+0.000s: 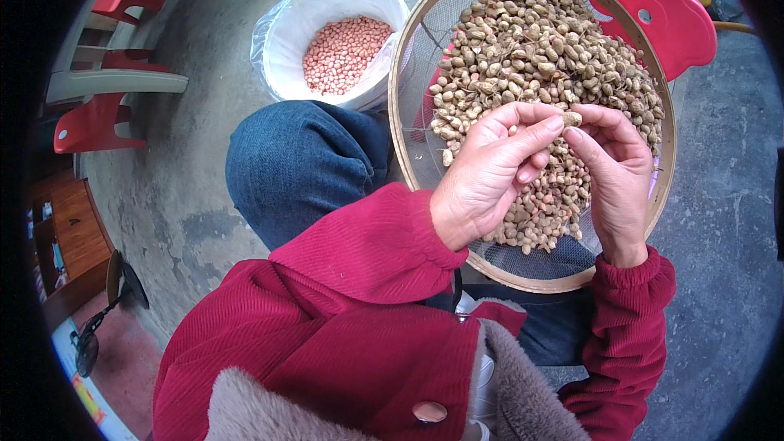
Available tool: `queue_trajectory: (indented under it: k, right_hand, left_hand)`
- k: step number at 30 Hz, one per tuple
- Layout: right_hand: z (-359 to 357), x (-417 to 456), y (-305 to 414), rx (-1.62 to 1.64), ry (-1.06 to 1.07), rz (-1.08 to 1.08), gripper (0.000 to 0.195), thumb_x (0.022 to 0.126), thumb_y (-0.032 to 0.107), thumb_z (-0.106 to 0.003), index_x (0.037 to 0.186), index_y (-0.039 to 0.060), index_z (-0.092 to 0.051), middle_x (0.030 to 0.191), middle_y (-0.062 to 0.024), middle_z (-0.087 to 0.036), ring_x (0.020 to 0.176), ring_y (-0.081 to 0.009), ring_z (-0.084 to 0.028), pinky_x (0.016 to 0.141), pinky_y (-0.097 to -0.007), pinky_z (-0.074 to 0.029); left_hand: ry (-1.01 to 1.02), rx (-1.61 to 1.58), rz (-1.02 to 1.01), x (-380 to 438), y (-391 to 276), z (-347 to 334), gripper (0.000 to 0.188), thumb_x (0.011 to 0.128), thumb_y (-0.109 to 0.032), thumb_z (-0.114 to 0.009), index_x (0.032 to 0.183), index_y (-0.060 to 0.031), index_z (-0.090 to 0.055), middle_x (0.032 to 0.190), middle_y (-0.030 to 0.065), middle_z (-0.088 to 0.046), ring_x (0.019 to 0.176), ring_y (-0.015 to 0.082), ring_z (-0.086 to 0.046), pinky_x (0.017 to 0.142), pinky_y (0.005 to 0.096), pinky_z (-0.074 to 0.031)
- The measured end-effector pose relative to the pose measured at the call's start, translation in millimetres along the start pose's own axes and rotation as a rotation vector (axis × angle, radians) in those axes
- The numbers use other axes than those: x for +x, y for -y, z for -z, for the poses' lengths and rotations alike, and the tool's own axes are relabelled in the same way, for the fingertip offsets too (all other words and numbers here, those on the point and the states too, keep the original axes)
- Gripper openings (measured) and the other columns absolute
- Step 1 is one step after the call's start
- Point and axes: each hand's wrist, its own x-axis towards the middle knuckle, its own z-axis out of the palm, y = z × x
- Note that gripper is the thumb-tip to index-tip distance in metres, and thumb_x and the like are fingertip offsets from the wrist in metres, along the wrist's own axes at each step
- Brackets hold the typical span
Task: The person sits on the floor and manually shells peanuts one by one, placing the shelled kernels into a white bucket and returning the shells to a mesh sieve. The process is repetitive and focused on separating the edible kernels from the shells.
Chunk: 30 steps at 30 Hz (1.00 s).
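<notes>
Over a round sieve (401,128) with a wooden rim and wire mesh, my two hands meet at the fingertips. A peanut in its shell (572,119) is pinched between the thumb and forefinger of my left hand (490,162) and those of my right hand (612,159). A small pinkish peanut kernel (512,130) shows in the curl of my left fingers. Beneath both hands lies a heap of unshelled peanuts (539,43), with smaller pods and some pink kernels towards the near side. My palms hide part of the heap.
Left of the sieve stands a bucket (285,43) lined with a clear plastic bag, holding shelled pink peanuts (343,55). A red plastic stool (680,24) is partly under the sieve's far side. My jeans-clad knee (300,159) is beside the bucket. Red plastic chairs (98,125) stand farther left.
</notes>
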Motion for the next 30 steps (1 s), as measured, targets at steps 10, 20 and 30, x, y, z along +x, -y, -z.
queue_trajectory:
  k: [10, 20, 30]
  right_hand:
    - [-0.9, -2.8, 4.0, -0.056, 0.000, 0.040, 0.026, 0.084, -0.002, -0.065, 0.111, -0.0007, -0.061, 0.101, -0.0060, -0.065, 0.089, -0.0098, -0.062, 0.081, -0.0221, -0.049]
    - [1.8, -3.8, 10.0, -0.033, 0.037, -0.014, 0.023, 0.085, -0.003, -0.064, 0.107, -0.0024, -0.061, 0.102, -0.0089, -0.065, 0.091, -0.0121, -0.062, 0.083, -0.0240, -0.050]
    - [-0.5, -8.8, 12.7, -0.039, 0.082, 0.071, 0.019, 0.086, -0.002, -0.063, 0.105, -0.0032, -0.059, 0.099, -0.0089, -0.065, 0.088, -0.0125, -0.063, 0.081, -0.0245, -0.051]
  left_hand:
    - [-0.009, -0.003, 0.024, 0.0, 1.4, -1.6, 0.019, 0.091, -0.016, -0.061, 0.105, -0.0042, -0.058, 0.076, -0.0039, -0.054, 0.056, 0.0001, -0.043, 0.045, 0.0135, -0.031]
    - [0.103, 0.011, 0.057, -2.8, -3.6, -5.5, 0.032, 0.092, -0.016, -0.060, 0.121, -0.0038, -0.055, 0.078, -0.0054, -0.054, 0.057, -0.0012, -0.041, 0.047, 0.0118, -0.032]
    - [0.140, 0.324, -0.126, -9.0, -3.9, -16.0, 0.031, 0.092, -0.019, -0.061, 0.119, -0.0049, -0.060, 0.071, -0.0089, -0.048, 0.055, -0.0013, -0.035, 0.047, 0.0149, -0.025]
